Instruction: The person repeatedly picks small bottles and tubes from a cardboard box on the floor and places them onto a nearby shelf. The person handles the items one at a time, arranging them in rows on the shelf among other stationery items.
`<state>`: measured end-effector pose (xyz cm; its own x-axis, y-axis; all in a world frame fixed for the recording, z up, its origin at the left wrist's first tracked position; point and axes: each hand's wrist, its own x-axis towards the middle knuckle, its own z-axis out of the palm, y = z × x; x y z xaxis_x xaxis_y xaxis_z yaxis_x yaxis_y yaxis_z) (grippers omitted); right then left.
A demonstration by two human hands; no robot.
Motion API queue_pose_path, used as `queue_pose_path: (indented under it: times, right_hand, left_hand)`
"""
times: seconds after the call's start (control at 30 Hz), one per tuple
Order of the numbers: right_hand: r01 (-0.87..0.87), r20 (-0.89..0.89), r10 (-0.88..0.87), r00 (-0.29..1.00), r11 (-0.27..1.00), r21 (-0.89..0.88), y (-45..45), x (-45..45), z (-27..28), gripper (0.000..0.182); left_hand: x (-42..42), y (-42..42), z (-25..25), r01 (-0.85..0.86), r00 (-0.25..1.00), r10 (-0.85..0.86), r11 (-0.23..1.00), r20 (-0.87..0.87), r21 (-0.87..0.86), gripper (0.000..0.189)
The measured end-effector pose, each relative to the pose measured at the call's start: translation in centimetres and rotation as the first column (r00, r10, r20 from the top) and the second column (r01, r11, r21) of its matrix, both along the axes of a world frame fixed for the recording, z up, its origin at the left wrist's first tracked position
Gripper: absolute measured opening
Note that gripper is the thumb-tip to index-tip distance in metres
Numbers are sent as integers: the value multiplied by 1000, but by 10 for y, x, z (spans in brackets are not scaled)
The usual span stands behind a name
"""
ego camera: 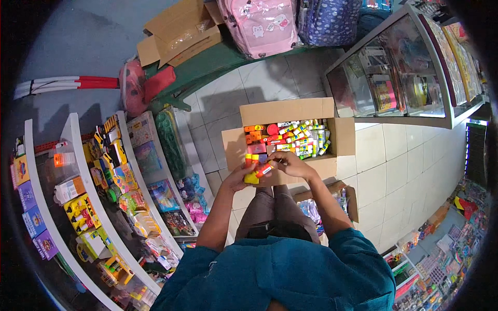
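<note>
My left hand [237, 177] is closed around several small red-and-yellow tubes [251, 165], which look like glue sticks, at the near edge of an open cardboard box [287, 110]. My right hand [291, 164] reaches in from the other side, its fingertips at one end of a red tube with a white label [264, 170]. That tube lies tilted across the front of the left hand's bunch. Inside the box, white glue sticks with green and yellow markings [305, 140] fill the right side. Red and orange items [253, 135] sit on the left; the hands partly hide the near contents.
White shelves [91, 186] with stationery run along the left. Ahead, a green bench [206, 74] bears a pink backpack [264, 27] and an opened carton [183, 35]. A glass display case [393, 77] stands right. Another carton [352, 202] is beside my legs on the tiled floor [373, 167].
</note>
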<state>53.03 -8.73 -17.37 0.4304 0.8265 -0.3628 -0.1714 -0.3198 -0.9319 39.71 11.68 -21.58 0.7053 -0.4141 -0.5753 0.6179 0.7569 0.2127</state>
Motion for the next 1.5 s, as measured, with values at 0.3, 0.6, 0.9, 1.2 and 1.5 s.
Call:
queue_pose_path:
  times: [0.3, 0.6, 0.9, 1.2, 1.5]
  right_hand:
    - [105, -202, -117, 972, 992, -68, 51, 27, -51, 26]
    - [81, 658, 527, 539, 745, -663, 88, 41, -169, 24]
    - [59, 771, 566, 292, 794, -605, 74, 53, -162, 14]
    - [299, 784, 84, 615, 895, -330, 51, 46, -74, 17]
    - [201, 43, -203, 978, 978, 50, 39, 50, 30, 17]
  left_hand:
    - [-18, 1, -12, -22, 999, 20, 998, 45, 52, 43]
    - [-27, 30, 6, -69, 997, 63, 987, 45, 147, 39]
    - [-29, 40, 10, -160, 986, 148, 970, 73, 181, 38]
    - [-17, 38, 9, -189, 982, 190, 955, 20, 227, 36]
    - [-2, 22, 3, -178, 980, 196, 950, -45, 255, 37]
